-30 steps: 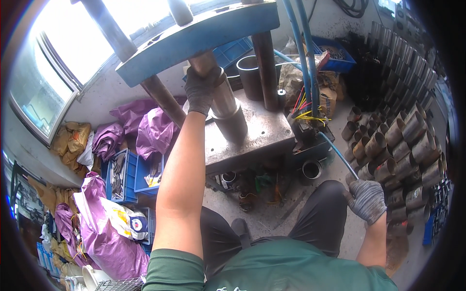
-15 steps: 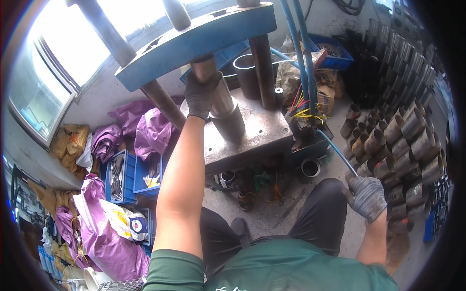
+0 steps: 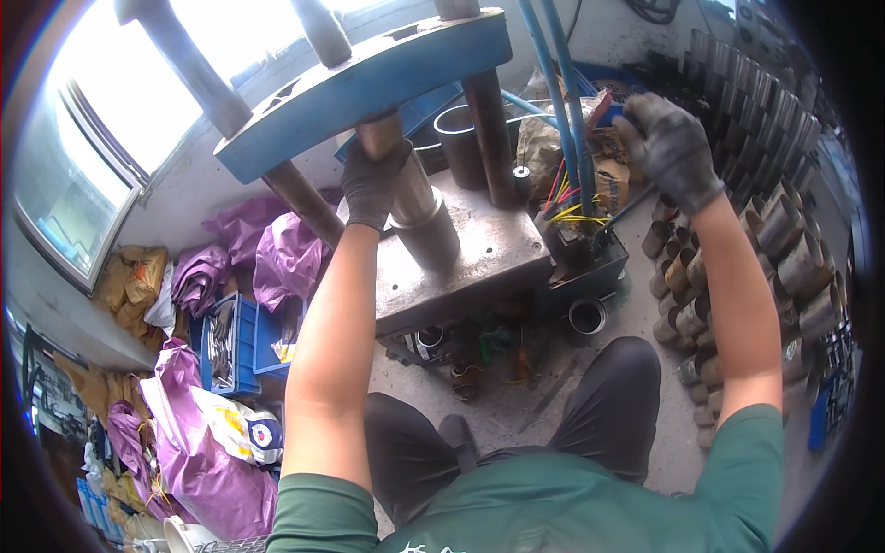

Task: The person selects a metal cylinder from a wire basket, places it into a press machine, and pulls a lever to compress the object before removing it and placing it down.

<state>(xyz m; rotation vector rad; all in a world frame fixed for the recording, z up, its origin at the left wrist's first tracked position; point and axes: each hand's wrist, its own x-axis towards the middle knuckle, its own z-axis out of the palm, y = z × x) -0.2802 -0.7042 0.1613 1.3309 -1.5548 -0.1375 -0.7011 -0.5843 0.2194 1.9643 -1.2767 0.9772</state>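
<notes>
Under the blue crosshead of a press [image 3: 369, 97], my gloved left hand [image 3: 373, 184] closes around the upper part of a bright steel sleeve [image 3: 415, 191]. A brownish ram end [image 3: 378, 136] meets it from above. The sleeve stands on a wider, darker cylinder [image 3: 428, 241] on the steel press table [image 3: 470, 263]. Most of my left fingertips are hidden behind the metal. At the right, my gloved right hand [image 3: 673, 152] is raised and slightly blurred. Its loosely curled fingers are around the upper end of a thin lever [image 3: 631, 207], which the hand partly hides.
Stacks of metal sleeves [image 3: 784, 230] cover the floor at right. Blue hoses [image 3: 562, 101] and loose coloured wires [image 3: 572, 207] run beside the press. A wide dark tube [image 3: 461, 147] stands on the table's back. Blue crates [image 3: 232, 346] and purple sacks [image 3: 212, 452] lie at left.
My right hand has swung up and forward from beside my knee, and the lever has tilted up with it. My left hand stays at the sleeve; the view has shifted slightly.
</notes>
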